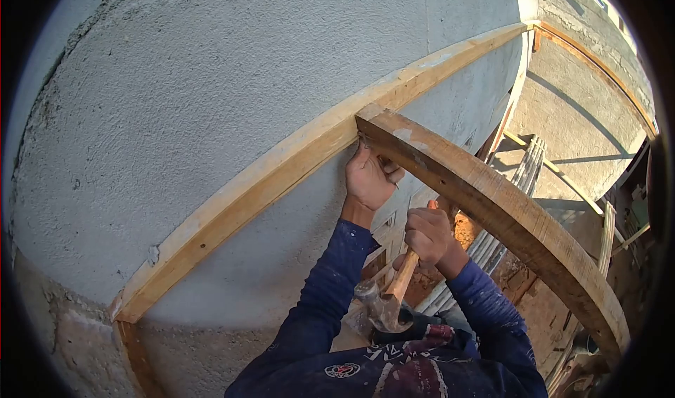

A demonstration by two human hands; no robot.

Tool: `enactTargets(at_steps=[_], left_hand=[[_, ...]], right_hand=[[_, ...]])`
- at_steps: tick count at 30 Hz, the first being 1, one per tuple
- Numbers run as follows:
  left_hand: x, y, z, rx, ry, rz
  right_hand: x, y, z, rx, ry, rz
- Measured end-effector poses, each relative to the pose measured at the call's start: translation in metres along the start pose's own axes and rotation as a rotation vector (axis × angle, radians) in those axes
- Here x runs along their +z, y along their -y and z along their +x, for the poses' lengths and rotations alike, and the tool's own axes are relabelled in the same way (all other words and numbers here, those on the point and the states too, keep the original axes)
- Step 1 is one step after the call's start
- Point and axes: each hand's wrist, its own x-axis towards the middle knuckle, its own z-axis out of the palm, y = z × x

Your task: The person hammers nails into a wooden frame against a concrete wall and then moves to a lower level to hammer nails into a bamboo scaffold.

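Observation:
My left hand (370,180) is closed, its fingertips up against the underside of a thick wooden beam (485,190), near where the beam's end meets a long timber batten (281,180) on the wall. Whatever those fingers pinch is too small or too hidden to make out. Lower and to the right, my right hand (427,235) wraps around the wooden handle of a hammer (399,285). The hammer's metal head points down toward my body, apart from the beam and the batten.
A rough grey plastered wall (211,81) fills the left and top. The beam stretches to the lower right. Below it lie stacked pale poles (524,166) and reddish soil (464,233). Another wall with a wooden strip (598,64) stands at the upper right.

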Motion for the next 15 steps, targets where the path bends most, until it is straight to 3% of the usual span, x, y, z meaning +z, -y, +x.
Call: enactTargets(at_steps=[2,4,7,10,11,13,14,15], left_hand=[[-0.018,0.003,-0.003,0.042,0.098,0.141],[-0.013,-0.004,-0.003,-0.007,0.207,0.037],[-0.005,0.0,-0.003,-0.003,0.07,0.012],[-0.012,0.0,0.0,-0.02,0.194,-0.038],[0.007,0.002,-0.007,-0.019,0.194,-0.036],[0.041,0.005,-0.014,0.134,-0.28,0.125],[0.035,-0.002,-0.002,0.145,-0.254,0.128],[0.018,-0.004,-0.002,0.064,-0.138,0.088]], right_hand=[[0.018,-0.014,0.0,0.5,-0.065,-0.142],[0.008,-0.006,0.004,0.497,-0.046,-0.187],[-0.007,0.022,0.006,0.087,-0.042,0.023],[0.007,-0.014,-0.014,-0.034,-0.038,0.099],[0.012,-0.015,-0.008,0.368,-0.051,-0.108],[0.007,0.009,0.0,0.37,-0.071,-0.089],[0.001,0.008,0.008,0.364,-0.089,-0.083],[0.001,0.008,0.003,0.166,-0.061,0.032]])
